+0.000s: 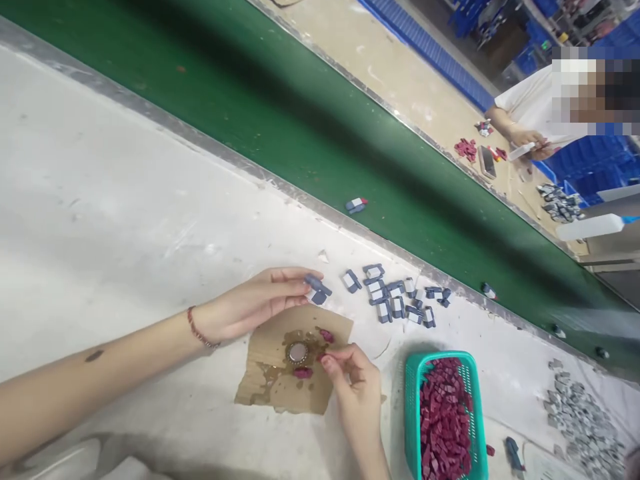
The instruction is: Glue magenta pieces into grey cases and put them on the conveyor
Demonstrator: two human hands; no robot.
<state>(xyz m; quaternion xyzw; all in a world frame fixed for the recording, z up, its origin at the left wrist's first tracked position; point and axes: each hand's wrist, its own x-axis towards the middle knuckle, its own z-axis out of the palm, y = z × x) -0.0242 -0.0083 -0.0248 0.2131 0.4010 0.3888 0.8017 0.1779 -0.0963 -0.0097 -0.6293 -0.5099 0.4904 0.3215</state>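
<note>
The left hand grasps a blue-grey piece in its fingertips; the right hand pinches a small maroon piece at the cardboard between both hands. A light pinch and steady wrists should control both best.

On the bench, a cap sits on a cardboard sheet; a basket of small pieces stands to the sheet's right, with a parts pile farther right. Blocks cluster behind the basket, before a belt carrying several more.
</note>
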